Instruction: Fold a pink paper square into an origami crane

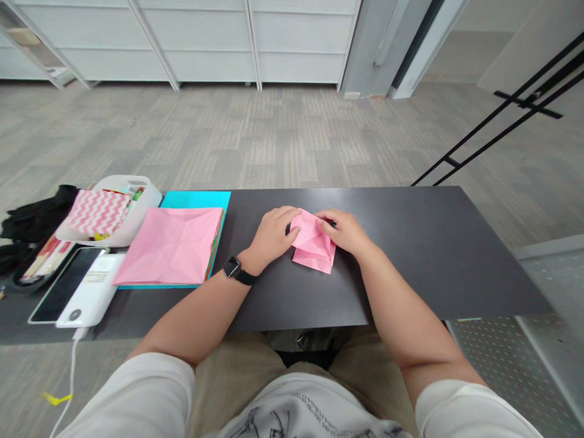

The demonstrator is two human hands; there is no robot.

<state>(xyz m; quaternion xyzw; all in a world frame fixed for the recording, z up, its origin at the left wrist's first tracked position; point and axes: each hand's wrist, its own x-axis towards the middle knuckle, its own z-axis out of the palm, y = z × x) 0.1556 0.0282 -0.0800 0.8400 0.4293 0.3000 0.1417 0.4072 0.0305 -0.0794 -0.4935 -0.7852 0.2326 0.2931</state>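
Observation:
A folded piece of pink paper [314, 237] rests on the dark table in front of me, with several creases and a lower flap jutting toward me. My left hand [275, 234] grips its left edge, thumb on top and the other fingers along the far side. On the opposite side, my right hand [344, 231] pinches the upper right edge, its fingertips partly hidden by the paper. Left of my hands lies a stack of larger sheets with a creased pink sheet [171, 243] on top and a bright blue sheet [196, 199] at the bottom.
A white basket [148, 194] with a pink zigzag-patterned item [100, 212] stands at the table's left end, beside black cloth [43, 216]. A phone [68, 283] and a white power bank [93, 292] with a cable lie nearer. The dark table [424, 249] extends right.

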